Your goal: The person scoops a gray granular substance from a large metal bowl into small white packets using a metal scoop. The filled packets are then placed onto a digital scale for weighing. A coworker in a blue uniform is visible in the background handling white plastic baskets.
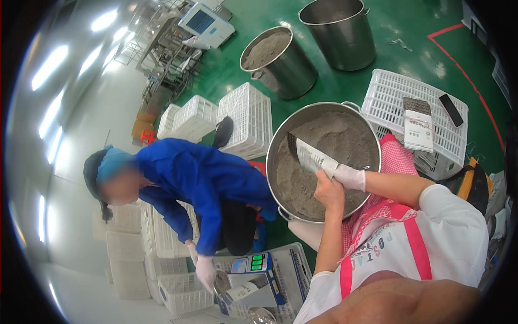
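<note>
A large round steel pot (272,162) holds grey-brown powder (344,129). Over it, a white printed bag (313,156) slants with its dark end at the upper left. My bare left hand (330,192) is closed around the bag's lower right end. Against that same end is my right hand (349,177), in a white glove; its fingers are partly hidden. A small metal piece (365,167) shows near the pot's rim beside the glove; what it belongs to is hidden.
At left a co-worker in a blue coat (194,174) bends by a digital scale (257,263) bearing another bag. Two steel pots (289,60) (344,36) stand beyond. A white crate (417,93) at right carries stacked bags (419,129) and a phone (451,110).
</note>
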Demonstrator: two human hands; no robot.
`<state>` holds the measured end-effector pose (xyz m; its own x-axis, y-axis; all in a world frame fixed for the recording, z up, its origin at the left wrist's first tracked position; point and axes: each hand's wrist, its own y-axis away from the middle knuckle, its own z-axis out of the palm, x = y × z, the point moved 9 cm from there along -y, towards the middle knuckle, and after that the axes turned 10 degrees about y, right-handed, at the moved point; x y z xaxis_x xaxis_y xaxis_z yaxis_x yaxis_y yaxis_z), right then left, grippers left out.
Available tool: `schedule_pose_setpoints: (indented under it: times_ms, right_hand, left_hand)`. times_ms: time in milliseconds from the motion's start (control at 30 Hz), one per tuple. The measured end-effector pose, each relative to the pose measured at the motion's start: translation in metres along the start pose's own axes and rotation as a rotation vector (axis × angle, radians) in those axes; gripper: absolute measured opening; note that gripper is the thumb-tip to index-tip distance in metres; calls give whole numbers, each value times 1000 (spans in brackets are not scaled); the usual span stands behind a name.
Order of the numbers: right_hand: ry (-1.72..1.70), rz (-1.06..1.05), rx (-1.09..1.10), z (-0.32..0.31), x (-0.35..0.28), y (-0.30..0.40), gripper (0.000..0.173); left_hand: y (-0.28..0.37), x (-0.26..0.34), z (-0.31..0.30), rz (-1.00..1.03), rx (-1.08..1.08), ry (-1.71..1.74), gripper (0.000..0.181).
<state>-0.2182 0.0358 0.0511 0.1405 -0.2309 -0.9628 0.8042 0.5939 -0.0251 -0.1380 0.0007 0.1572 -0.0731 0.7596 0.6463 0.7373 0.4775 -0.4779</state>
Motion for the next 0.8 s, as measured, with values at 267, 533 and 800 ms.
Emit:
schedule_pose_setpoints:
  times_ms: [267, 533, 800]
  right_hand:
    - [283, -13, -56, 9, -22, -6, 36]
    - [378, -33, -98, -1, -33, -8, 36]
    - [402, -50, -159, 13, -42, -11, 36]
  left_hand:
    - [9, 31, 17, 47, -117, -130, 21]
    - [24, 18, 21, -8, -97, -47, 24]
    - [31, 26, 17, -24, -147, -55, 32]
